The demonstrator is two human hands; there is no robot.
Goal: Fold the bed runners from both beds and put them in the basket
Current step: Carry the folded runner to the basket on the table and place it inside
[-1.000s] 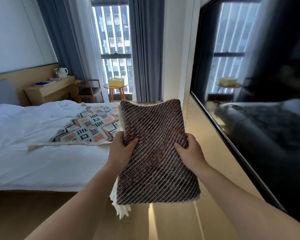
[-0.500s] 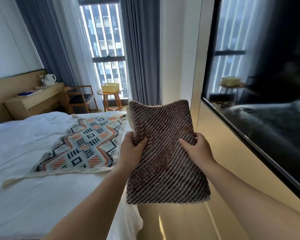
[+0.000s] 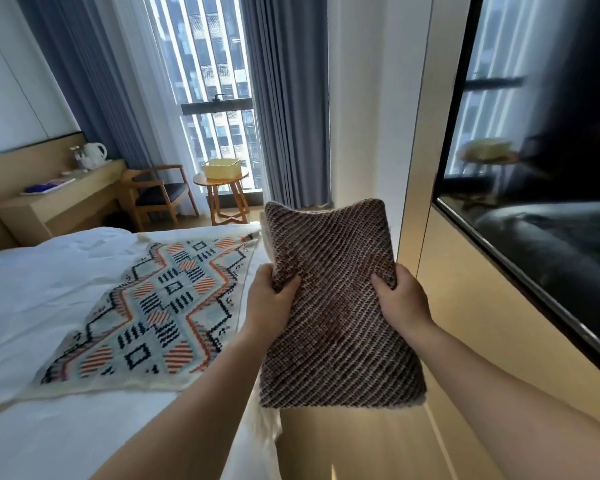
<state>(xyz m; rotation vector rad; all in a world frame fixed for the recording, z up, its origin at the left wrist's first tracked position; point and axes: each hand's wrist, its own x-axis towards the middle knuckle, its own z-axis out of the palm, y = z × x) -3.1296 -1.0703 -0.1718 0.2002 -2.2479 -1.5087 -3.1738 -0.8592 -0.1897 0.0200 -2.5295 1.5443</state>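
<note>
Two runners in view; the brown runner (image 3: 336, 306) is folded to a thick pad and held in the air between the bed (image 3: 32, 289) and the TV (image 3: 551, 168) wall; the patterned runner (image 3: 153, 313) lies flat and unfolded on the bed. The left hand (image 3: 269, 299) grips the pad's left edge; the right hand (image 3: 400, 299) grips its right edge; thumbs lie on top, fingers wrap under and are hidden.

Judgement: the two-sided hold keeps the layers from slipping open on the carry; a pale fringe (image 3: 267, 420) hangs from the near left corner, so the fold is not quite tidy.

The basket (image 3: 220, 168) sits on a round table (image 3: 222, 199) by the window, well apart from the hands; contents cannot be told from here.

Step in hand: carry to basket; under half done, patterned runner not yet folded.
</note>
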